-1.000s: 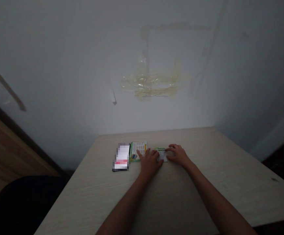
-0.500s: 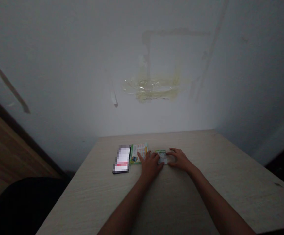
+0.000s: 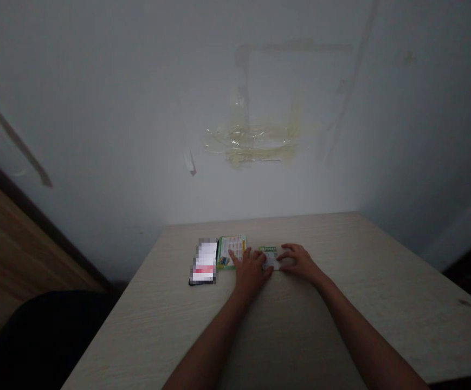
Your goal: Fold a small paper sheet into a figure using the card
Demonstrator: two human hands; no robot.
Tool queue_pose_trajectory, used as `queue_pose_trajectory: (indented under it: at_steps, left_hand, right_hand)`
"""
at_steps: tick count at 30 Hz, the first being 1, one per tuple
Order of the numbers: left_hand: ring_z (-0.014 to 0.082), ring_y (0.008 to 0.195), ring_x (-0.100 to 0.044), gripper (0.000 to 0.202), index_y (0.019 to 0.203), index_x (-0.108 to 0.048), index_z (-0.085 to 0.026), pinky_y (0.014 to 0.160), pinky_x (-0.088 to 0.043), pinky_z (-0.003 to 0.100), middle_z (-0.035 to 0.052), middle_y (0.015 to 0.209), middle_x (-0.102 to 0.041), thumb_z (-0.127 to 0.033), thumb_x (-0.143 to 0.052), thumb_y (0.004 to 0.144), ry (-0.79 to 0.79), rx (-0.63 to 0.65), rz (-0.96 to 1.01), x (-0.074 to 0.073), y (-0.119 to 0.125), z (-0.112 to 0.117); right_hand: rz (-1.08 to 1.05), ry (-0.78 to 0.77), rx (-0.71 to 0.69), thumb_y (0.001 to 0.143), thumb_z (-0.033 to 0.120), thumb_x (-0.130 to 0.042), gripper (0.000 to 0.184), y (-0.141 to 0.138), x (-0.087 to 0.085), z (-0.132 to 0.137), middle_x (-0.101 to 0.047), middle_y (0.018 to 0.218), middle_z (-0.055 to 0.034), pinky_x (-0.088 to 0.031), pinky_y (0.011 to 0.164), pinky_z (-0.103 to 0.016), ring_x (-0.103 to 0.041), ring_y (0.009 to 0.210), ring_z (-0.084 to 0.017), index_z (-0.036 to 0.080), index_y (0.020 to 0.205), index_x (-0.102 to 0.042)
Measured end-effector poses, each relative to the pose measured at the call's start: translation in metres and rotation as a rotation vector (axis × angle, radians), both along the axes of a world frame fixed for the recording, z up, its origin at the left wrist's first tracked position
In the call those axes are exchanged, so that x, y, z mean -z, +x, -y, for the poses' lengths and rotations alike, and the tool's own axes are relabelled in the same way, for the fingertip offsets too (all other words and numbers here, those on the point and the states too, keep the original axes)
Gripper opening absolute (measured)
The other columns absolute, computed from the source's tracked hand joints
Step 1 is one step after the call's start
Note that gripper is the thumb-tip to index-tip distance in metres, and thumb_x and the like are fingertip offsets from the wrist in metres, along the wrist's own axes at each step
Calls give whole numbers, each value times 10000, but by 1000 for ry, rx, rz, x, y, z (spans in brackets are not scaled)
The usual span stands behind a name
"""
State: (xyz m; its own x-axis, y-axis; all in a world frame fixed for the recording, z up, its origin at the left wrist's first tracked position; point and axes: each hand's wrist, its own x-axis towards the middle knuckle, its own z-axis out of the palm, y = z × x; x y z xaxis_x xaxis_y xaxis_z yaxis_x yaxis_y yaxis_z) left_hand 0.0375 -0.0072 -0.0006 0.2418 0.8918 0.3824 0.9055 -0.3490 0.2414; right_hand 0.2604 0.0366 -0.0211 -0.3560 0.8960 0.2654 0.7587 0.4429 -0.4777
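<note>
A small pale card with a green top [image 3: 269, 255] lies on the light wooden table [image 3: 341, 303]. My left hand [image 3: 250, 271] rests flat beside its left edge, fingers spread and touching it. My right hand [image 3: 299, 260] lies at the card's right edge, fingers curved onto it. A green printed packet [image 3: 230, 251] lies just left of my left hand, its right part under my fingertips. A phone [image 3: 204, 262] with a lit screen lies further left.
The table stands against a white wall with yellowed tape marks [image 3: 255, 138]. A dark object [image 3: 36, 336] sits low at the left, beside a wooden panel [image 3: 11, 244].
My right hand's fingers have drawn in a little toward the card. The view has shifted slightly; the hands stay in place.
</note>
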Motion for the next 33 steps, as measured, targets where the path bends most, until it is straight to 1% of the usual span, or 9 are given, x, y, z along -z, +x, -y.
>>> queue_pose_trajectory:
  at_steps: [3, 5, 12, 17, 23, 29, 33]
  left_hand:
    - [329, 1303, -411, 306, 1105, -629, -333, 1018, 158, 798, -9, 1208, -658, -504, -603, 853, 9, 4, 6, 1, 0, 0]
    - [330, 1304, -407, 304, 1102, -632, -334, 1017, 163, 795, -6, 1219, -654, -503, -606, 851, 0, 2, 5, 0, 0, 0]
    - [326, 1304, -408, 301, 1106, -631, -337, 1025, 159, 791, -5, 1225, -653, -502, -598, 856, -24, -5, -8, -3, 0, 1]
    - [329, 1305, -406, 315, 1110, -633, -334, 1023, 158, 795, 2, 1224, -654, -509, -605, 850, -33, -10, -5, -3, 0, 0]
    - [326, 1304, -406, 305, 1097, -638, -336, 1025, 157, 791, 1, 1211, -657, -513, -596, 852, -26, -8, 0, -4, 1, 0]
    - [334, 1308, -401, 305, 1096, -637, -336, 1017, 184, 782, 6, 1210, -658, -503, -611, 842, -29, -4, 24, 0, 0, -2]
    - [338, 1304, -405, 320, 1101, -633, -341, 1014, 166, 792, 3, 1208, -657, -515, -615, 833, -27, 2, 14, 0, 0, -3]
  right_hand:
    - [-21, 10, 13, 771, 370, -712, 157, 1, 3, -3, -572, 1308, -43, -344, 1065, -459, -472, 1239, -267, 336, 913, -771]
    - [-31, 14, 29, 805, 361, -679, 133, 0, 4, -5, -590, 1284, -41, -352, 1061, -446, -484, 1225, -258, 333, 892, -776]
    - [6, 43, 114, 847, 375, -636, 185, -6, 3, -8, -591, 1269, -51, -374, 1048, -426, -475, 1225, -254, 339, 972, -768]
    - [52, 36, 189, 862, 358, -628, 212, -15, -4, -8, -570, 1279, -55, -376, 1037, -410, -468, 1225, -248, 353, 1038, -747]
    - [115, 26, 260, 895, 391, -581, 256, -24, -13, -5, -558, 1274, -55, -385, 996, -403, -477, 1207, -248, 376, 1116, -708]
    - [151, 22, 289, 907, 404, -561, 293, -28, -13, -5, -538, 1293, -60, -369, 996, -403, -461, 1219, -248, 381, 1177, -671]
    - [168, 39, 319, 900, 391, -570, 310, -32, -12, -3, -505, 1326, -72, -367, 995, -401, -446, 1237, -252, 380, 1197, -656]
